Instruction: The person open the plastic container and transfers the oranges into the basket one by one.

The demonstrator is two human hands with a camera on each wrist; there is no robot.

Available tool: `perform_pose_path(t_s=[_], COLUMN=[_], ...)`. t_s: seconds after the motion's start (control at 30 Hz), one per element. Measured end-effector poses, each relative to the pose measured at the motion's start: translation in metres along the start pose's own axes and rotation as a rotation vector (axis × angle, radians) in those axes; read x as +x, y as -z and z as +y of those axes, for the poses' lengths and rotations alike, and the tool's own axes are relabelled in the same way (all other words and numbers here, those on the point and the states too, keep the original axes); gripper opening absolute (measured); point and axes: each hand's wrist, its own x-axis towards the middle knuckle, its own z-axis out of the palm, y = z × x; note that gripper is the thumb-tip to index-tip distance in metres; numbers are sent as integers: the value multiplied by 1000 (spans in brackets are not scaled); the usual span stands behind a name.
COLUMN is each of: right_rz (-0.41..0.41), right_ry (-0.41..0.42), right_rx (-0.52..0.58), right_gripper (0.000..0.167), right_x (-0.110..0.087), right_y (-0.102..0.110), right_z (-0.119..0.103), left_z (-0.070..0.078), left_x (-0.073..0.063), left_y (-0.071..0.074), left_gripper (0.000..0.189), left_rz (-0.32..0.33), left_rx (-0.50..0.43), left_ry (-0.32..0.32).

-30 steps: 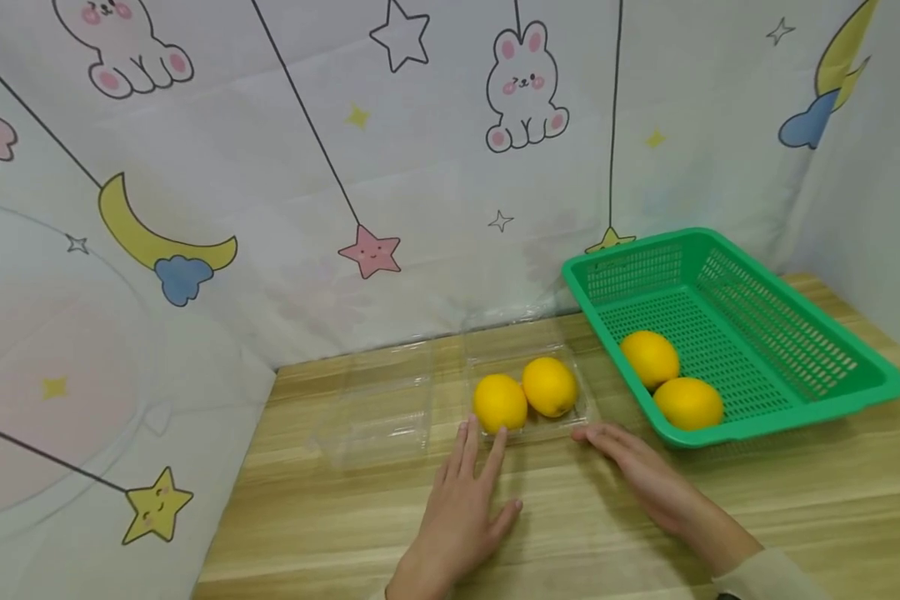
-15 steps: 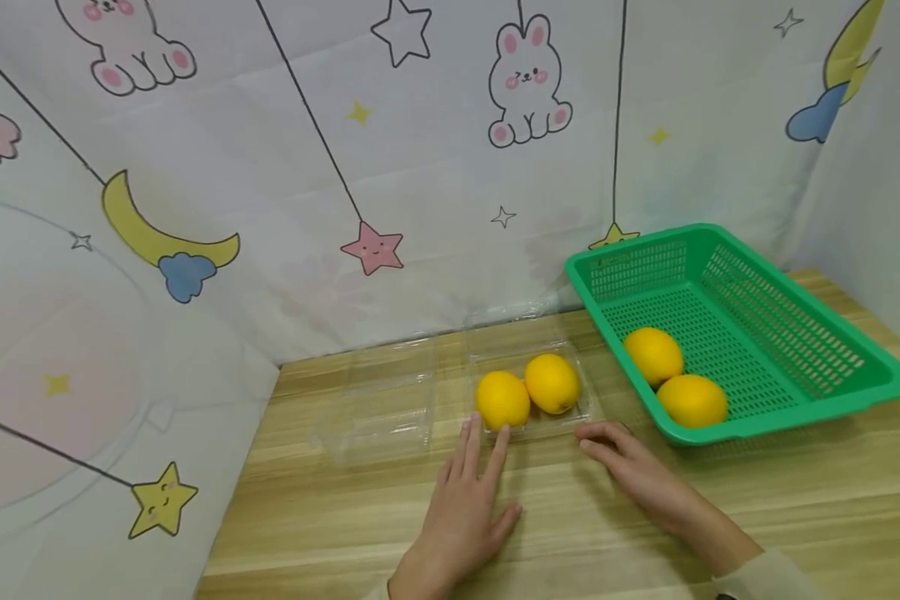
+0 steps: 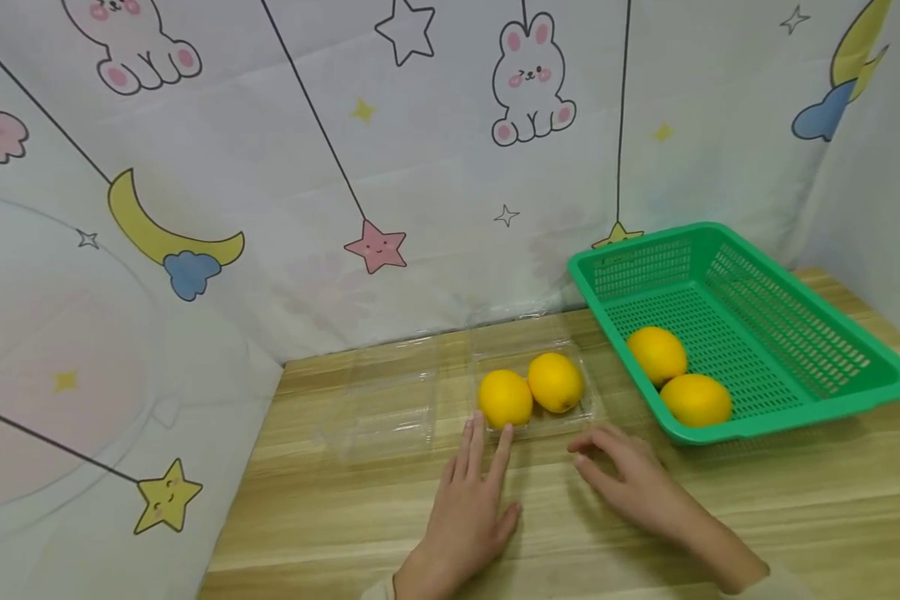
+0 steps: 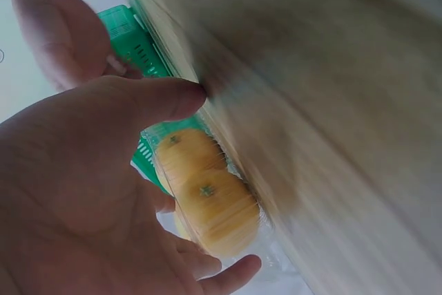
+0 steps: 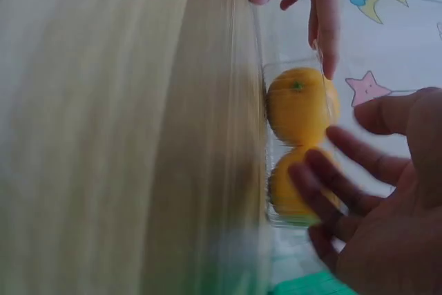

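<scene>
Two oranges (image 3: 556,382) sit side by side in a clear plastic box (image 3: 592,406), its lid raised at the back. My left hand (image 3: 465,517) has its fingers stretched forward, fingertips right at the box's front rim beside the left orange (image 3: 505,398). In the left wrist view its thumb (image 4: 169,99) reaches down to the wooden tabletop. My right hand (image 3: 630,479) hovers in front of the box's right corner, fingers loosely bent and holding nothing. The right wrist view shows its spread fingers (image 5: 345,184) in front of the boxed fruit.
A green plastic basket (image 3: 802,421) stands on the right, with two more oranges (image 3: 695,401) in its near left corner. Another clear plastic box (image 3: 390,408) lies to the left. A printed cloth (image 3: 420,167) hangs behind the table.
My right hand has drawn back slightly from the box's front right corner, its thumb and fingers parting. The left hand stays at the front rim. The head view has shifted slightly.
</scene>
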Motion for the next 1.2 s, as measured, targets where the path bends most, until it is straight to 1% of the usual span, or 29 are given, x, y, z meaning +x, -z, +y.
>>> perform_pose_path(t_s=[0.07, 0.13, 0.2, 0.3, 0.43, 0.53, 0.8, 1.0, 1.2], right_rz=[25, 44, 51, 62, 87, 91, 40, 43, 31], right_ry=[113, 216, 288, 351, 415, 431, 395, 387, 379], right_rx=[-79, -153, -216, -282, -358, -405, -487, -472, -457], right_gripper=[20, 31, 44, 58, 63, 64, 63, 58, 55], right_x=[1, 4, 7, 13, 23, 30, 43, 56, 69], right_y=[0, 0, 0, -1, -3, -5, -8, -12, -16], right_z=[-2, -5, -7, -9, -10, -11, -13, -11, -11], left_z=[0, 1, 1, 2, 2, 3, 2, 2, 2], left_x=[0, 0, 0, 0, 0, 0, -1, -1, -2], left_y=[0, 0, 0, 0, 1, 2, 1, 1, 3], left_gripper=[97, 97, 96, 96, 95, 94, 93, 93, 93], left_rz=[-1, -2, -1, 0, 3, 9, 12, 29, 30], left_rx=[-5, -16, -27, -31, -9, 12, 39, 63, 72], left_ry=[0, 1, 1, 0, -4, -5, -3, -11, -4])
